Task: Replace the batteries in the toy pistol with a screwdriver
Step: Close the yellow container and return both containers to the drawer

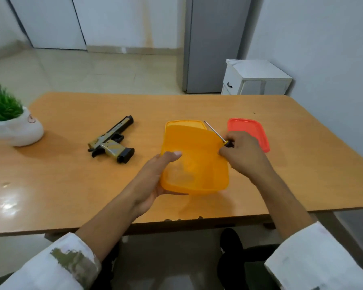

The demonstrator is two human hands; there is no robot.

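— Pistol, where?
— On the table, left of the orange lid (tilted) your left hand grips. Your right hand clutches the screwdriver, hiding part of the red container.

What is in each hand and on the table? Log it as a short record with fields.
left hand: grips orange container, tilted
right hand: holds screwdriver, tip pointing away
toy pistol: lying on table, left of the hands, untouched
red lid: flat on table, beyond right hand
plant: in white pot, far left
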